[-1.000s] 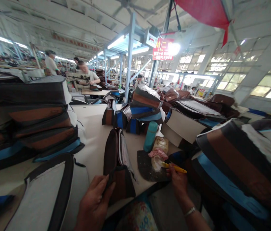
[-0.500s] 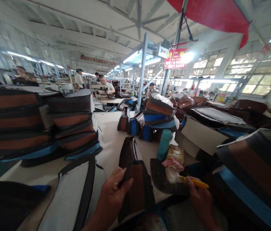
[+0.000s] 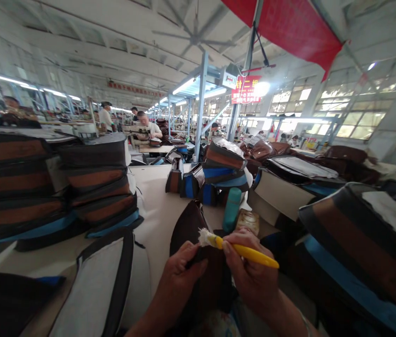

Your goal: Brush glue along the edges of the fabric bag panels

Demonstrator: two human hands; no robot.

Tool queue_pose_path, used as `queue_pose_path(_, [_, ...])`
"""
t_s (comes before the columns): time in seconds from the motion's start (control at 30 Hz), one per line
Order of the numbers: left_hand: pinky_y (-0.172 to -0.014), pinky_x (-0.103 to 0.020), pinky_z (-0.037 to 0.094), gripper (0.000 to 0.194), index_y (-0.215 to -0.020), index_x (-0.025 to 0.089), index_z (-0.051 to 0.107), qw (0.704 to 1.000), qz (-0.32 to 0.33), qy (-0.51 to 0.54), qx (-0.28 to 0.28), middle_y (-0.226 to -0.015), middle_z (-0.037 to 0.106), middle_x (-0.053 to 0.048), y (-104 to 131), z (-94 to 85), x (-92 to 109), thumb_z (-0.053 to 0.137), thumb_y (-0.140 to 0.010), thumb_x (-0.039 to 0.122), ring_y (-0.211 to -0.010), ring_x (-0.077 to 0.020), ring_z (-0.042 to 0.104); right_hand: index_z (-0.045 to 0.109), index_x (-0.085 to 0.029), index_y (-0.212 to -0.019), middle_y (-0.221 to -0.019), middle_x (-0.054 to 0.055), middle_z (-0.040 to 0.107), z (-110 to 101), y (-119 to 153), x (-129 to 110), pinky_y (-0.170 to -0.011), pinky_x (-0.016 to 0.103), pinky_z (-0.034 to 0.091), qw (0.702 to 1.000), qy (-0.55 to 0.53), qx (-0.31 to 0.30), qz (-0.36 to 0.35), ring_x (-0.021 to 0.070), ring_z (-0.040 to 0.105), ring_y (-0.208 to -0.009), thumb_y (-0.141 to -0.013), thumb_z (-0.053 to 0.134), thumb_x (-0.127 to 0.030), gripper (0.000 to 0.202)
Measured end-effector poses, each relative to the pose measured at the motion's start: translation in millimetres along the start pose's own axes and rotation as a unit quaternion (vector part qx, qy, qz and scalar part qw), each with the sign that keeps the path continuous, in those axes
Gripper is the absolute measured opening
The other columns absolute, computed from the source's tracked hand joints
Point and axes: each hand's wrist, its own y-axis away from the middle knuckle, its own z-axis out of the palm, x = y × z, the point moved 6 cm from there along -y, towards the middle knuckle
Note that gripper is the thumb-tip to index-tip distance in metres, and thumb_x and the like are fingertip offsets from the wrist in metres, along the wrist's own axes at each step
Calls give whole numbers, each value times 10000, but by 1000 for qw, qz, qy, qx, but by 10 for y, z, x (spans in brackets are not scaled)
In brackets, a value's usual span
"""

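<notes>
Dark-brown, curved leather-like piece (image 3: 186,225), probably pliable, is pinched at edge by left hand (image 3: 176,278); yellow, white-bristled brush (image 3: 245,253), at handle by right hand (image 3: 254,278)

At 5 o'clock the brush (image 3: 249,255) is bright yellow, its bristles (image 3: 204,237) off-white — at 6 the bag piece (image 3: 185,224) is near-black and dark brown, and between 4 and 5 the bottle (image 3: 232,209) is teal. Black, brown and light-blue bands stripe both the stacked pieces (image 3: 99,179) at 9 and the large bag (image 3: 345,224) at 4 — the sign (image 3: 246,90) at 1 shows yellow lettering on red.
</notes>
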Motion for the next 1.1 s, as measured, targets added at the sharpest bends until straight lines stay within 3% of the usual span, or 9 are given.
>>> queue_pose_path(0.13, [-752, -252, 442, 199, -963, 206, 722, 999, -27, 23, 14, -847, 511, -2, 22, 14, -1, 580, -878, 316, -832, -164, 519, 612, -227, -1008, -835, 19, 654, -134, 8, 93, -808, 366, 492, 997, 75, -5, -27, 192, 630, -825, -919, 570, -114, 150])
queue_pose_path(0.23, [-756, -256, 445, 190, -929, 200, 722, 998, -33, 40, 19, -846, 514, -4, 25, 55, -7, 577, -872, 309, -840, -167, 523, 609, -224, -1015, -831, 26, 638, -227, 8, 24, -785, 365, 507, 996, 84, 18, -31, 206, 634, -852, -901, 589, -108, 164])
queue_pose_path(0.43, [-763, -286, 484, 249, -976, 189, 726, 994, -55, 93, 31, -868, 579, -18, 10, 86, -56, 616, -842, 367, -842, -183, 565, 602, -226, -1041, -858, 34, 674, -107, 64, -26, -752, 345, 523, 998, 50, -10, -42, 198, 650, -830, -928, 541, -115, 170])
queue_pose_path(0.57, [-768, -305, 495, 291, -1021, 195, 732, 993, -63, 83, 55, -880, 631, -29, 16, 51, -69, 635, -827, 389, -881, -209, 602, 628, -222, -950, -838, 30, 666, -293, 102, 171, -845, 368, 520, 995, 86, 46, 21, 198, 652, -822, -935, 557, -177, 86])
queue_pose_path(0.67, [-756, -311, 506, 316, -1022, 201, 732, 992, -64, 90, 59, -871, 656, -27, 21, 63, -71, 651, -817, 428, -860, -212, 620, 635, -227, -936, -849, 28, 666, -411, 152, 256, -775, 332, 531, 989, 77, 101, 75, 189, 651, -782, -940, 570, -225, 65])
queue_pose_path(0.8, [-778, -328, 516, 329, -1086, 211, 710, 990, -66, 115, 37, -930, 677, -38, 10, 56, -96, 626, -847, 421, -891, -225, 633, 638, -229, -935, -856, 34, 664, -342, 183, 283, -781, 338, 524, 993, 63, 67, 77, 206, 657, -835, -945, 562, -247, 78])
queue_pose_path(0.97, [-782, -283, 501, 235, -981, 207, 721, 999, -6, -46, 25, -934, 650, -44, -16, -53, -53, 596, -880, 378, -907, -208, 609, 645, -230, -944, -856, 26, 662, -400, 197, 243, -706, 303, 531, 988, 69, 109, 89, 171, 623, -700, -939, 566, -235, 78])
queue_pose_path(1.1, [-748, -253, 499, 173, -980, 222, 687, 983, 79, -153, 67, -869, 630, -22, -1, -53, -6, 564, -915, 324, -828, -168, 614, 631, -233, -967, -851, 15, 658, -302, 203, 203, -776, 293, 531, 996, 62, 44, 51, 170, 642, -791, -933, 560, -181, 95])
